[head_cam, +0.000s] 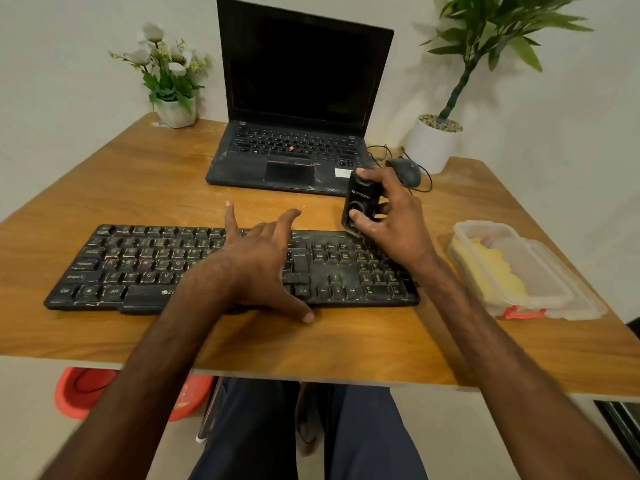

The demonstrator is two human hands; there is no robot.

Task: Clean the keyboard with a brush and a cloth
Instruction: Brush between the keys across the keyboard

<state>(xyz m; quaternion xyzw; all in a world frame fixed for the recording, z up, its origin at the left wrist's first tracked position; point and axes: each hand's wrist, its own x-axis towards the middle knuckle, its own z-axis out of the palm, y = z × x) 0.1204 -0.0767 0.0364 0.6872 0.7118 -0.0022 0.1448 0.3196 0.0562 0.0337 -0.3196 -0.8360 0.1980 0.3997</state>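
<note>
Little seemed done: the keyboard (138, 268) lay dusty, the left hand (263, 261) spread open on its middle, the right hand (391, 223) gripping the black brush (360, 202) at its far right edge, the yellow cloth (491, 268) apparently unused in a tub (485, 228) to its right.

Right hand (388, 216) gripping black brush (360, 202), left hand (263, 258) on keyboard (138, 268)

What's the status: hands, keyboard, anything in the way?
Left hand spread over keyboard. Right hand grips brush at keyboard's far right corner. Cloth in box, untouched. Nothing in the way.
</note>
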